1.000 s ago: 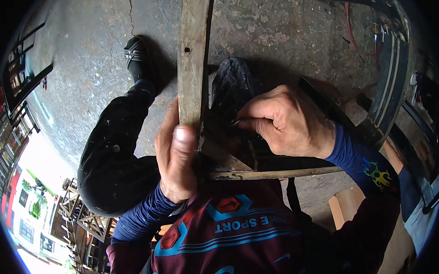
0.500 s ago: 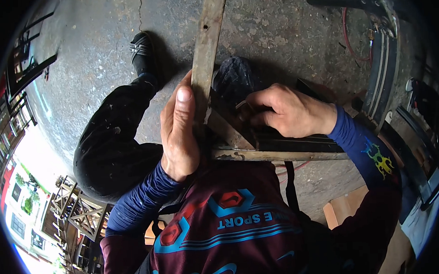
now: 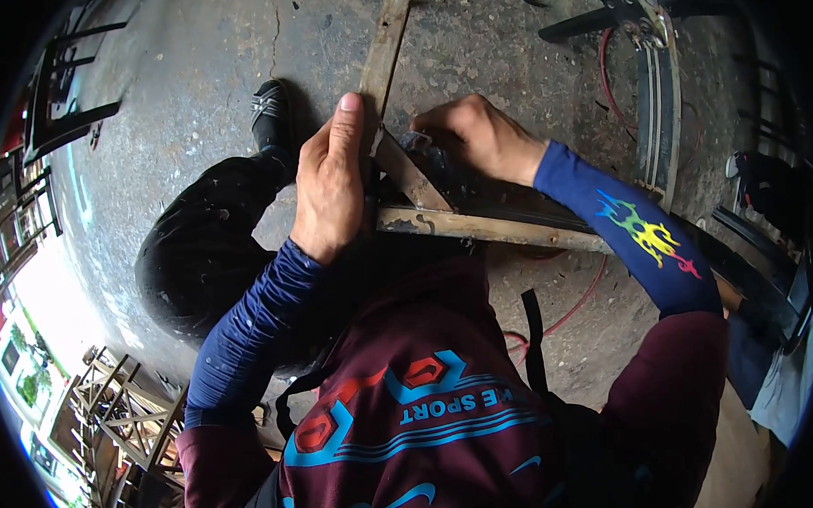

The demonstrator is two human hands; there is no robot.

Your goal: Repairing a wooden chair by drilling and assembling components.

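Observation:
A worn wooden frame (image 3: 508,227) lies across my lap, with one long bar running away from me and another running to the right. A short diagonal brace (image 3: 414,176) spans the corner where the bars meet. My left hand (image 3: 330,180) grips the long bar near that corner, thumb along its top edge and fingers out of sight on its side. Over the dark space beyond the brace, my right hand (image 3: 490,139) is closed with curled fingers. Whatever its fingertips may hold is hidden by shadow and the hand itself.
My left leg (image 3: 213,238) is bent at the left on a stained concrete floor (image 3: 195,91). A red hose (image 3: 608,90) winds past a dark frame (image 3: 657,120) at the right. Stacked wooden frames (image 3: 129,398) stand at the lower left.
My right hand has moved away from me and left, toward the long bar. The frame has shifted slightly away from me, and my left hand has gone up with it, still gripping.

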